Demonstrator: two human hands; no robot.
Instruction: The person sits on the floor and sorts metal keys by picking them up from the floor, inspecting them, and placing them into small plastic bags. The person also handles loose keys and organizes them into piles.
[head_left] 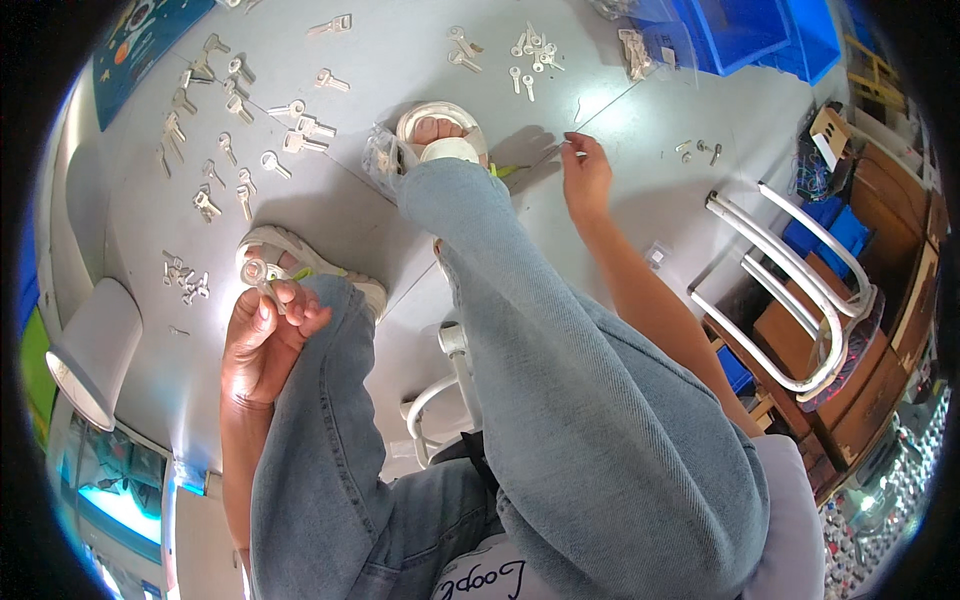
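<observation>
My left hand (262,345) is closed, with a silver key (263,275) pinched upright between thumb and fingers above my left sandal (300,262). My right hand (586,178) is held low over the grey floor beyond my right knee, its fingers drawn together. What those fingers hold, if anything, is too small to make out. Loose keys (304,138) lie scattered over the floor at the far left, and a tight group of small keys (534,48) lies at the far middle. Another little heap of keys (186,278) rests left of my left hand.
Blue bins (735,35) stand at the far right beside a clear bag of keys (636,52). Small metal pieces (698,150) lie right of my right hand. A white tube-framed stool (800,290) lies at the right, and a white bucket (98,350) stands at the left.
</observation>
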